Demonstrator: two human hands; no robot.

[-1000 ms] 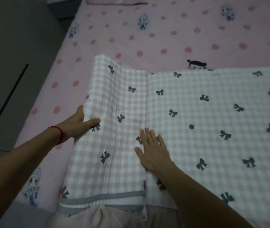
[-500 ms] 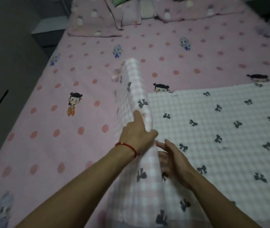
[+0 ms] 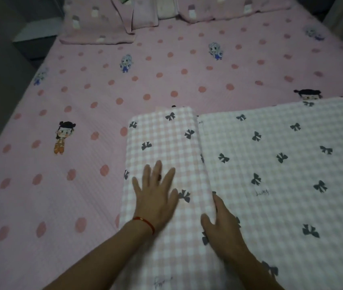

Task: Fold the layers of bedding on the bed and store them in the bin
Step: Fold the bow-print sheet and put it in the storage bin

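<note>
Pressing flat on the folded strip of the checked blanket (image 3: 162, 143), the left hand (image 3: 156, 195) has its fingers straight and spread, holding nothing, prob. to smooth the fold and keep it from springing back up. The right hand (image 3: 222, 231) sits at the strip's right edge, where it meets the flat part of the blanket; thumb on top of the edge, the other fingers seem tucked under or beside it, but I can't tell if they grip it. My guess: that hand is set there to lift the strip and roll it over once more. The blanket lies on the near right part of the bed, on top of the pink sheet (image 3: 82, 185), w/ its left side folded over and the rest spread out to the right. No bin shows, so the storing step is not yet begun. Counting: 2 hands, 1 blanket, 1 red string (image 3: 145, 221) on the left wrist, approx. 3 pillows (image 3: 95, 24) at the far end, though they overlap so the no. is not sure.
</note>
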